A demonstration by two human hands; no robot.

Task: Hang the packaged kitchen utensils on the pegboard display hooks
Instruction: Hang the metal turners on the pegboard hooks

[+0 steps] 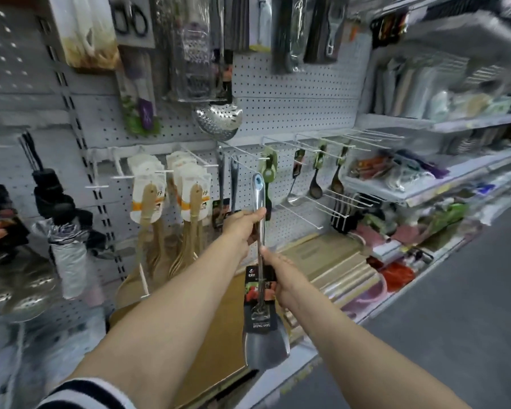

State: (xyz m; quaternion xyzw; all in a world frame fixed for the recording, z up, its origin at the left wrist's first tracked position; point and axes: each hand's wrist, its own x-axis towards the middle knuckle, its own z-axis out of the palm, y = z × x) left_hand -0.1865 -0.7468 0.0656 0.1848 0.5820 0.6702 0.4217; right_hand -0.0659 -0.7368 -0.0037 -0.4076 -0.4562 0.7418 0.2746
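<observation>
Steel spatula held upright before the pegboard, just short of a white hook. Handle is gripped by left hand; right hand is clamped on the black card sleeve, printed "HONG JAYU". Wooden spoons hang left; stocked shelves right; grey floor.

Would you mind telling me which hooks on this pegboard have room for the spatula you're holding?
The white hooks left of the wooden spatula packs look bare, as do the long wire hooks above the hanging ladles. The top row around the grater is crowded.
</observation>
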